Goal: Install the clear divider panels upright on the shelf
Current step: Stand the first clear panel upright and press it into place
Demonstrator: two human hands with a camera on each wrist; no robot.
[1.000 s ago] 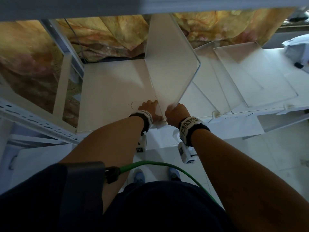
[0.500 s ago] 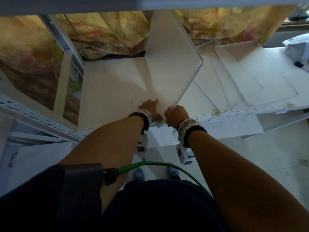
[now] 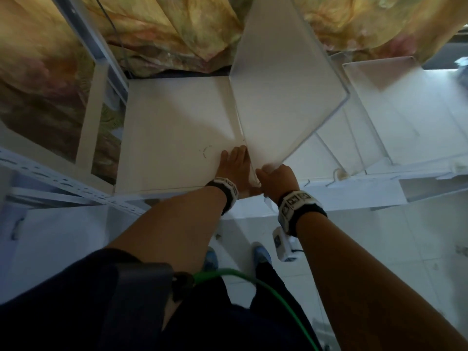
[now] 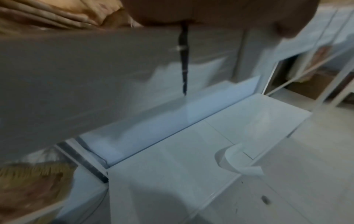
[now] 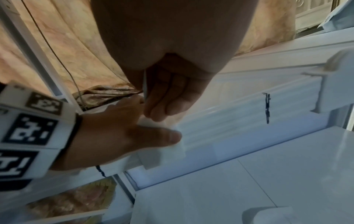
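A clear divider panel [image 3: 283, 84] stands upright on the white shelf [image 3: 172, 127], running from the front edge to the back. My right hand [image 3: 272, 174] grips the panel's lower front corner; in the right wrist view its curled fingers [image 5: 166, 97] pinch the thin panel edge [image 5: 145, 84]. My left hand [image 3: 234, 160] lies flat on the shelf just left of the panel's foot, fingers straight. Its thumb [image 5: 164, 136] rests on a white clip [image 5: 170, 153] at the shelf's front lip. The left wrist view shows only my palm [image 4: 191, 12] and the shelf's front edge [image 4: 95, 75].
Two more clear dividers [image 3: 379, 102] [image 3: 329, 148] stand tilted on the shelf to the right. A metal upright [image 3: 91, 102] and patterned cloth [image 3: 164, 29] close off the left and back. Below is a tiled floor [image 3: 379, 249]; a curl of white tape [image 4: 235, 160] lies lower down.
The head view has moved closer to the shelf. Both hands stay at the panel's front foot, and the left fingers now lie flatter and further forward.
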